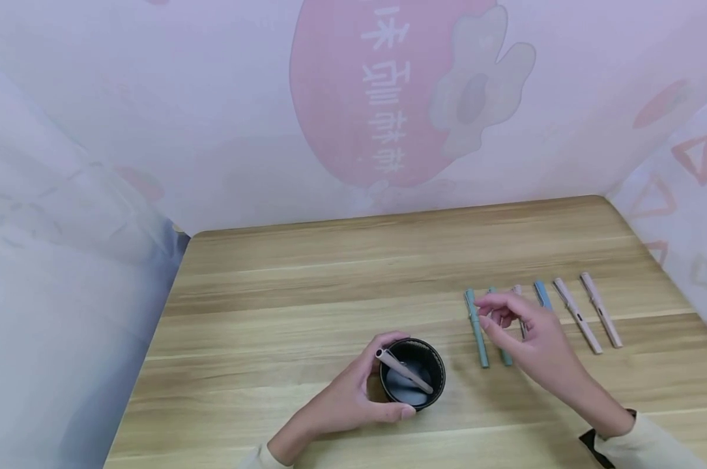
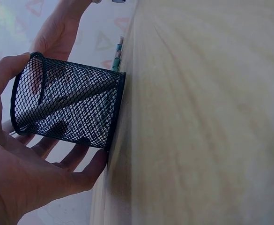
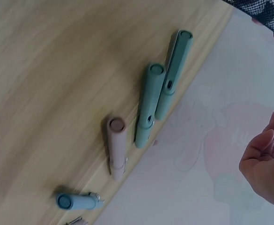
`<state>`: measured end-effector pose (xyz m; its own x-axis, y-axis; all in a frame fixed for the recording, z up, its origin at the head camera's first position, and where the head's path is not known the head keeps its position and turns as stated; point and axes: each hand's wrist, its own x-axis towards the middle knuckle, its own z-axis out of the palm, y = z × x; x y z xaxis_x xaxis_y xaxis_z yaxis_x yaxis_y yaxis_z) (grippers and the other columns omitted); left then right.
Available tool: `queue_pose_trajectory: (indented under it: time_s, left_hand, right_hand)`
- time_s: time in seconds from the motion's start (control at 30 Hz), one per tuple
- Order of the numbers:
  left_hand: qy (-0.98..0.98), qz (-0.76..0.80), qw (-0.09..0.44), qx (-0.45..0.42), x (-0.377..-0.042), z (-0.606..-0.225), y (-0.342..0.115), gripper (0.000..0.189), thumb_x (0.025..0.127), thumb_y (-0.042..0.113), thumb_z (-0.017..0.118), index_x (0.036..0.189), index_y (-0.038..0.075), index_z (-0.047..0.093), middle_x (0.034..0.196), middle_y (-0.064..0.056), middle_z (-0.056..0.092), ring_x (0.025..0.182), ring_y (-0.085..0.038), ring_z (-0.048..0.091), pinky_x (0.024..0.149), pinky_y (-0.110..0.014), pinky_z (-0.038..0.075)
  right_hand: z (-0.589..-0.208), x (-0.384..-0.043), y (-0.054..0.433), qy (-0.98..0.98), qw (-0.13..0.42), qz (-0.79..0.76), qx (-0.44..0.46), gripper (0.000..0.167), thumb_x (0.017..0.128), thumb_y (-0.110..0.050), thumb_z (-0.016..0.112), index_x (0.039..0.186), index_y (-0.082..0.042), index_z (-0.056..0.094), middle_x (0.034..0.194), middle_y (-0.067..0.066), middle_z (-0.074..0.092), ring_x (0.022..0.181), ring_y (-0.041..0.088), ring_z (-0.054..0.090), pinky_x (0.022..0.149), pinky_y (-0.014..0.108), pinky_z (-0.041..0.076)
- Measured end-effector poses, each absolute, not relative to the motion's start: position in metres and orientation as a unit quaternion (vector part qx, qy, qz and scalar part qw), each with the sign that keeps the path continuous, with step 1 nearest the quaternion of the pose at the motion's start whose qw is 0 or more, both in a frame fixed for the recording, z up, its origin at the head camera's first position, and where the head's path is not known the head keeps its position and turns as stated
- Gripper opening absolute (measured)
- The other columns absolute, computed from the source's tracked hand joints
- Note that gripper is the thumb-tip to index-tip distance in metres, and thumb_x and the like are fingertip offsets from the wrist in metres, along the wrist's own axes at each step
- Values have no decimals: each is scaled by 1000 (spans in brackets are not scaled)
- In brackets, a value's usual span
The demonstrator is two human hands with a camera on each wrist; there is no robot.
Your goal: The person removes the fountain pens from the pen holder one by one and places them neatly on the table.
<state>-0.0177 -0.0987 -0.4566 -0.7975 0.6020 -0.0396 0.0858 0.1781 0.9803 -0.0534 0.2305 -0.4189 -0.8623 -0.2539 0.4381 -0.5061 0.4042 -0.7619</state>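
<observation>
My left hand (image 1: pixel 361 391) is wrapped round the side of a black mesh pen cup (image 2: pixel 64 101), which stands upright on the table. Inside the cup one pale pink pen (image 1: pixel 404 371) leans, its upper end at the rim. Over a row of capped pens hovers my right hand (image 1: pixel 532 339), fingers loosely bent and nothing between them. Closest to it lie a green pen (image 1: pixel 478 332) and a second green pen (image 3: pixel 150 103), then a pink pen (image 3: pixel 117 147) and a blue pen (image 1: pixel 543 294); the hand partly hides several in the head view.
Two pale pink pens, the inner pen (image 1: pixel 578 316) and the outer pen (image 1: pixel 602 310), lie at the row's right end. The wooden table (image 1: pixel 283 286) meets a printed pink-and-white curtain (image 1: pixel 230 130) at its back, with more curtain along both sides.
</observation>
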Motion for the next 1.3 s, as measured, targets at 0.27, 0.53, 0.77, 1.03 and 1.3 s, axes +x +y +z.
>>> queue_pose_trajectory:
  time_s: [0.27, 0.53, 0.77, 1.03, 1.3]
  left_hand:
    - [734, 599, 214, 238, -18, -457, -98, 92, 92, 30, 91, 166, 34, 36, 158, 7, 53, 124, -25, 64, 114, -45, 46]
    - [734, 600, 212, 237, -19, -457, -97, 91, 92, 30, 91, 164, 39, 37, 158, 7, 53, 126, -20, 62, 115, -46, 46]
    - [731, 602, 208, 245, -21, -456, -96, 90, 92, 28, 91, 164, 39, 37, 158, 6, 53, 129, -21, 61, 115, -47, 46]
    - [731, 602, 217, 236, -20, -457, -98, 92, 93, 30, 91, 166, 31, 36, 157, 6, 54, 126, -21, 62, 116, -48, 45]
    - [726, 604, 208, 255, -23, -458, -97, 90, 93, 29, 90, 165, 30, 37, 159, 6, 53, 135, -23, 56, 114, -48, 46]
  right_hand:
    - [-421, -49, 216, -830, 108, 490, 245, 35, 95, 7, 79, 121, -18, 77, 92, -7, 71, 81, 11, 62, 71, 24, 52]
    - [-424, -44, 207, -821, 117, 500, 248, 36, 93, 7, 81, 118, -18, 78, 95, -10, 74, 83, 11, 63, 74, 22, 52]
    - [-423, -41, 199, -813, 108, 511, 257, 36, 93, 6, 82, 117, -21, 77, 97, -11, 75, 82, 10, 63, 75, 24, 54]
    - [-420, -39, 189, -805, 85, 519, 275, 38, 93, 6, 82, 117, -23, 78, 103, -12, 76, 82, 9, 63, 74, 23, 54]
    - [-421, -36, 176, -811, 96, 504, 280, 34, 93, 1, 83, 119, -21, 79, 108, -9, 76, 85, 9, 64, 78, 27, 53]
